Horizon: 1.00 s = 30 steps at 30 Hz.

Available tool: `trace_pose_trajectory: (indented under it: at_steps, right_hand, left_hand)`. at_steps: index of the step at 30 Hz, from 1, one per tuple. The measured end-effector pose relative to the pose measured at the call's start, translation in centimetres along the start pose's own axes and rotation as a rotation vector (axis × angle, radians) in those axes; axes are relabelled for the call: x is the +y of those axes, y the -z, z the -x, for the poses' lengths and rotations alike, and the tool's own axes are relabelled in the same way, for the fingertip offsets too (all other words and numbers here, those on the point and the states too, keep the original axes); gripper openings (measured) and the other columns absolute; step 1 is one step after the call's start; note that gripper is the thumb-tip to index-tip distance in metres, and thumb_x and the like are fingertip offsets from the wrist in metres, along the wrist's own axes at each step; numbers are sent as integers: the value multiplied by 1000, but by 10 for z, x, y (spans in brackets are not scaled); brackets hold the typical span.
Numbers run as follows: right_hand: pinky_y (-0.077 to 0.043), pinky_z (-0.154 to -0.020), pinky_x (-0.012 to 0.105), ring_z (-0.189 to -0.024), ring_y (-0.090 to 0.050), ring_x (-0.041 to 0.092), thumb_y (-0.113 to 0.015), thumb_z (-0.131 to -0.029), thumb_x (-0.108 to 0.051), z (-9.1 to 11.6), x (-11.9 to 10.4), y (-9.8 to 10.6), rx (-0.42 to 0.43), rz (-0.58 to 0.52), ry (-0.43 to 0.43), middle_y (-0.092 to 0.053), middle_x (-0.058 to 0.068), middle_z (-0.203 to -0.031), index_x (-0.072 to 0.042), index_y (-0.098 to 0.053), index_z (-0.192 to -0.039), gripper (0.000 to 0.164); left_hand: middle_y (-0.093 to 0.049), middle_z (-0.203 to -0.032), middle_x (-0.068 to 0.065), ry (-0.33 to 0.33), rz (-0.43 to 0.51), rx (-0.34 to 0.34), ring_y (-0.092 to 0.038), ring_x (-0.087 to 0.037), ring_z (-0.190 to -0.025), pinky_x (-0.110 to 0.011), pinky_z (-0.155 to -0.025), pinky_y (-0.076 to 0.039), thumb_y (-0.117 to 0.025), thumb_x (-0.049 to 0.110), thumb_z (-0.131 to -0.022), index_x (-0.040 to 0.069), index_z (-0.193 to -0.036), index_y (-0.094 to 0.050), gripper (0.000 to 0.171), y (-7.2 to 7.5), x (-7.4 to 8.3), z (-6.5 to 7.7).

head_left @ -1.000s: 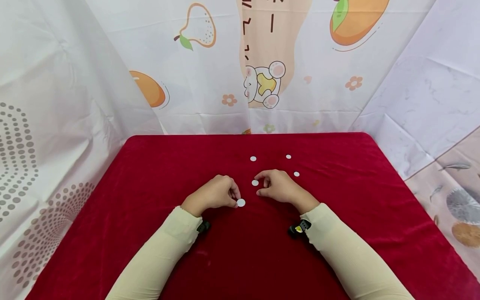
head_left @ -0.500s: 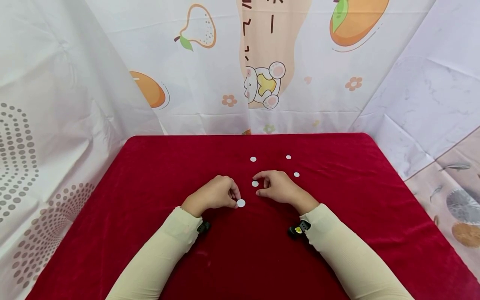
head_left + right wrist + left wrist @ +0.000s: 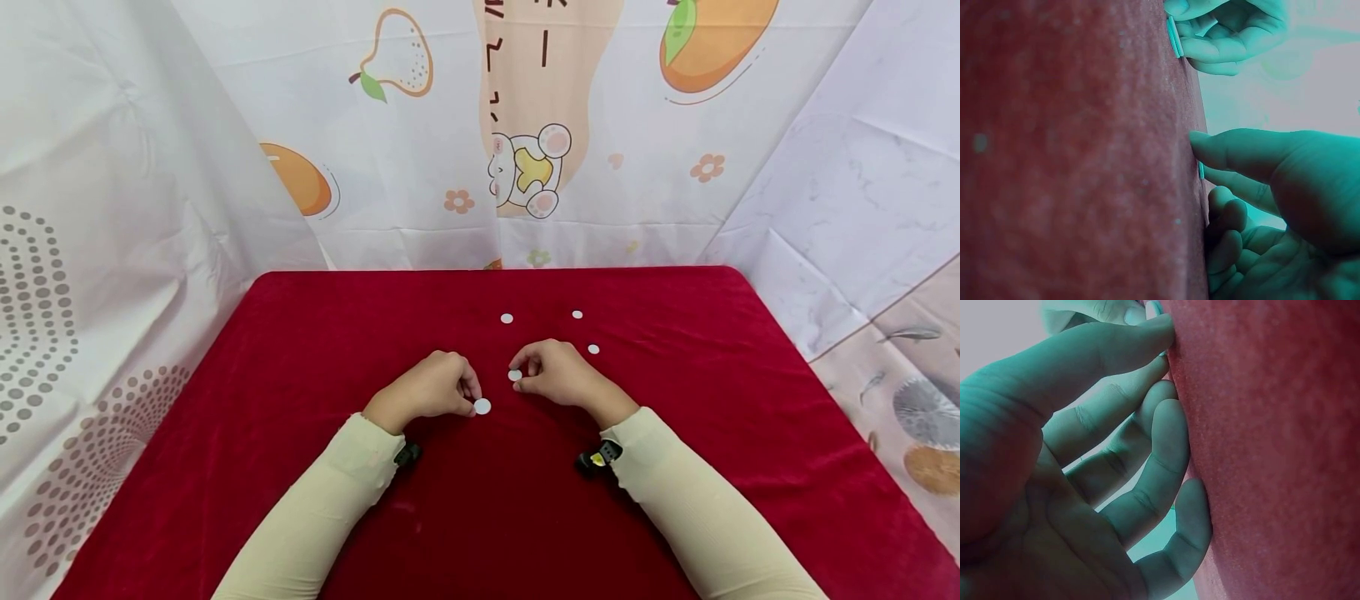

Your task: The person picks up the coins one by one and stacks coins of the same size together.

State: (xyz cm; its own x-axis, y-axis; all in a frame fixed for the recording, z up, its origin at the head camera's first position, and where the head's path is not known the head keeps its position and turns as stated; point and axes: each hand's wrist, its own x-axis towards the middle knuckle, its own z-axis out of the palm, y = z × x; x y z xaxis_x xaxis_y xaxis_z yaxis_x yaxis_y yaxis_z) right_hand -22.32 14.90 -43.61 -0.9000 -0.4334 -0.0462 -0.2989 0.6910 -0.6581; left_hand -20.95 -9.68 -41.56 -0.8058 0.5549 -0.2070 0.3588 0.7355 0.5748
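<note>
Thumb and fingertips of my left hand (image 3: 438, 385) pinch the left edge of a small white disc (image 3: 482, 406) low over the red cloth. From the right wrist view, this disc (image 3: 1174, 37) stands edge-on and looks like thin stacked layers. My right hand (image 3: 558, 372) has its index finger and thumb at opposite edges of a second white disc (image 3: 514, 375), pinching it at the cloth. Only a thin sliver of that disc (image 3: 1201, 170) shows between thumb and finger in the right wrist view. The left thumb (image 3: 1116, 347) hides most of its disc in the left wrist view.
Three more white discs lie farther back: one (image 3: 507, 318) behind the hands, another (image 3: 577, 315) to its right, and one (image 3: 594, 349) just beyond the right hand. Red velvet cloth (image 3: 337, 317) covers the table. White printed curtains (image 3: 420, 167) hang behind and at both sides.
My right index finger has drawn the second disc slightly toward me and to the right, and it now sits between finger and thumb. The left hand and its disc stay still.
</note>
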Motion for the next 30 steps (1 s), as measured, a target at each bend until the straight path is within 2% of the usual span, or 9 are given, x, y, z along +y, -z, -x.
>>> trace_pose_trajectory:
  at_steps: [17,30]
  right_hand:
    - [-47,-64,29,-63,-54,13,-85,-85,-16,1,-1,2,7,-15,-35,-60,-2,-70,-16,-80,-96,13]
    - [-47,-63,29,-62,-53,12,-86,-85,-17,1,2,2,-2,-29,-35,-60,-2,-69,-17,-80,-97,13]
  left_hand:
    - [-70,-77,8,6,4,-2,-64,-10,-71,-26,-68,-55,-89,11,-80,18,-83,-79,12,0,0,-1]
    - [-70,-77,8,1,10,0,-64,-10,-71,-26,-68,-55,-89,11,-80,18,-83,-79,12,0,0,-1]
